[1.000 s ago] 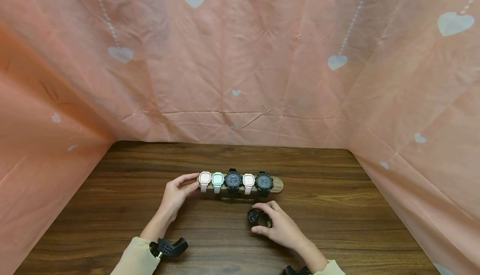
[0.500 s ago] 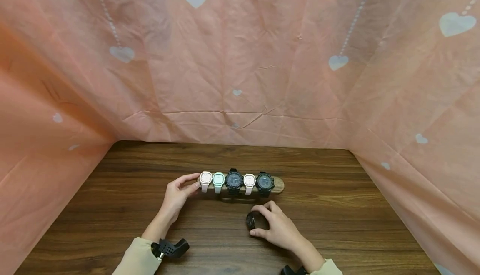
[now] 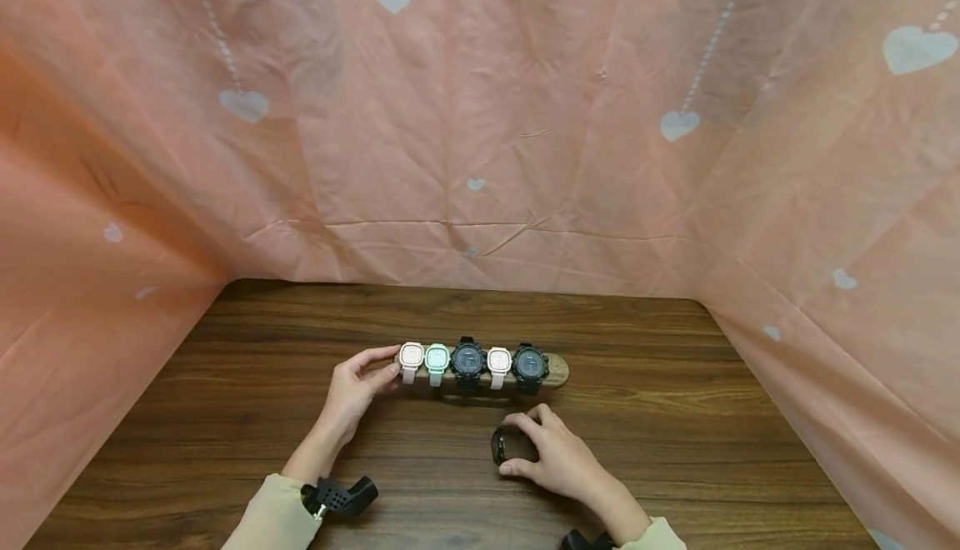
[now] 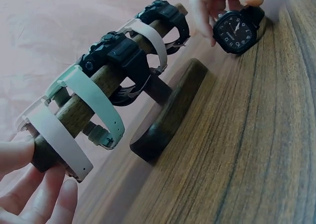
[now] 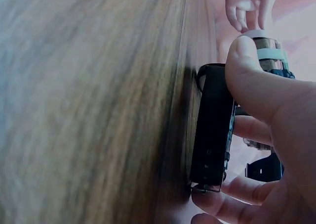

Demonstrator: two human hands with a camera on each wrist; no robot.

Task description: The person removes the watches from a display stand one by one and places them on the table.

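A wooden watch stand [image 3: 557, 371] stands on the table, its bar carrying several watches. From the left come a pale pink watch [image 3: 411, 355], a mint watch [image 3: 437, 357], a black watch [image 3: 468, 359], another pale pink watch [image 3: 498, 360] and another black watch [image 3: 529, 362]. My left hand [image 3: 351, 392] grips the bar's left end between thumb and fingers. In front of the stand, my right hand [image 3: 562, 456] holds a separate black wristwatch [image 3: 498, 447] between thumb and fingers. Its square dial with white numerals [image 4: 237, 32] shows in the left wrist view.
The stand's base [image 4: 170, 112] rests on the dark wood-grain table [image 3: 675, 417]. Pink cloth [image 3: 450, 117] with white hearts hangs behind the table and on both sides. A black camera mount [image 3: 339, 496] sits on the left wrist.
The black wristwatch in my right hand has turned so its dial faces left, seen edge-on from the head, and has shifted slightly left. My left hand stays on the stand.
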